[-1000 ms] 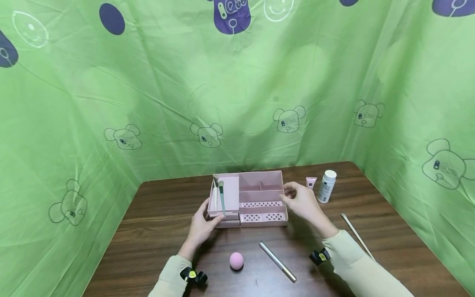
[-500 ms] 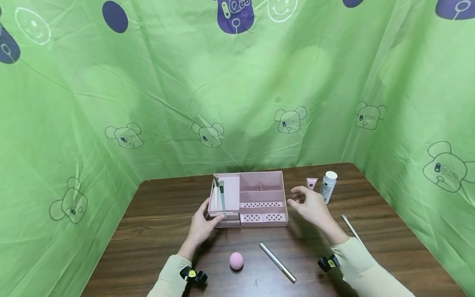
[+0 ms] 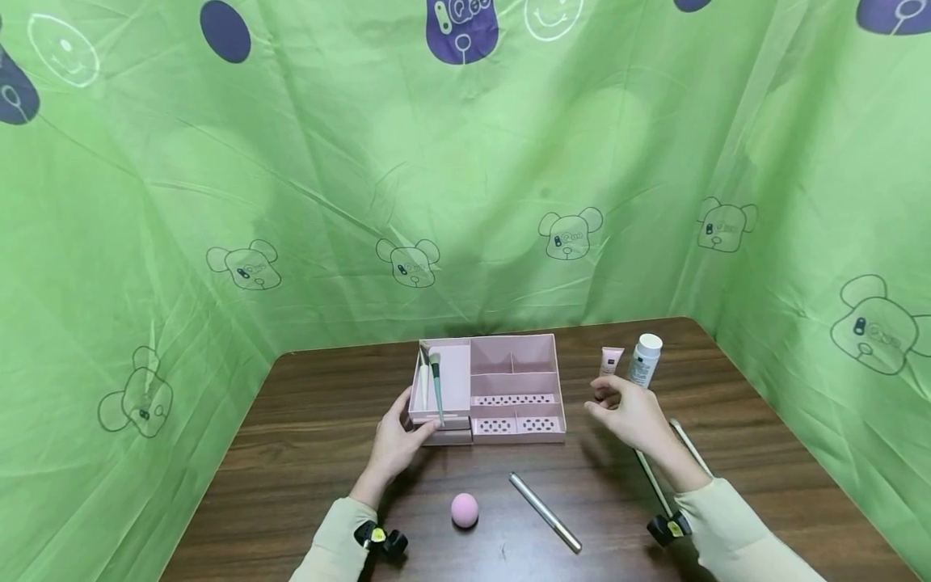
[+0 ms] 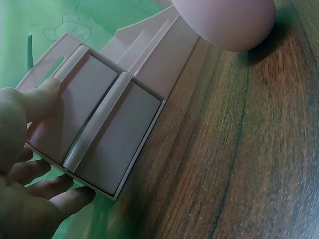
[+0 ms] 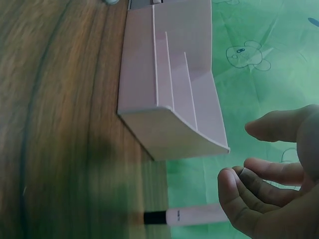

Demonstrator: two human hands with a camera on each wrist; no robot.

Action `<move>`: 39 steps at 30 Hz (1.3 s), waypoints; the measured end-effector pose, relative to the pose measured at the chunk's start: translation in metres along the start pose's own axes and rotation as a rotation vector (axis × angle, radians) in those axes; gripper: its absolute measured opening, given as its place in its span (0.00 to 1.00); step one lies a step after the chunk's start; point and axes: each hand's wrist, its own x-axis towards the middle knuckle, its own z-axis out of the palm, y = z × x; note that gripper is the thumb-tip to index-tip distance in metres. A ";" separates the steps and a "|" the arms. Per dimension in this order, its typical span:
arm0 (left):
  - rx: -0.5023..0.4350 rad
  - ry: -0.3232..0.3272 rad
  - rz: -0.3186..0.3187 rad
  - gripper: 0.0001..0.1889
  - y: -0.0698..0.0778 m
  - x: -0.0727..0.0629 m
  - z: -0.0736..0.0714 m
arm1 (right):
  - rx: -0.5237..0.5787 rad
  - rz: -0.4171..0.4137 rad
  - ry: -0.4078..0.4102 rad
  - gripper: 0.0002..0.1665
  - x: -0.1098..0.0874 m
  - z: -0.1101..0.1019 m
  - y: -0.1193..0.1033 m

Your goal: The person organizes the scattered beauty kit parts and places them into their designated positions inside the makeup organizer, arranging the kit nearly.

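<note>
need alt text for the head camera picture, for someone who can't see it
A person's left hand grips the left side of a pink organizer with two brushes on top, while the empty right hand is close to a small pink tube and a white bottle. A pink ball and slim silver stick lie nearer the viewer on the wooden table.

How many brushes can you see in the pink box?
2: the white-handled brush near the left edge of the pink box, and the green brush just right of it. More could be hidden inside the drawers.
</note>
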 end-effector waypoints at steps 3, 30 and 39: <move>-0.008 0.003 0.003 0.43 0.001 -0.001 0.000 | -0.012 0.011 -0.011 0.16 -0.004 -0.003 0.005; 0.001 0.002 0.016 0.44 -0.002 0.002 0.000 | -0.175 0.108 -0.007 0.21 -0.025 -0.028 0.053; -0.011 -0.003 0.006 0.43 -0.001 0.002 0.001 | -0.229 0.159 -0.027 0.24 -0.028 -0.042 0.072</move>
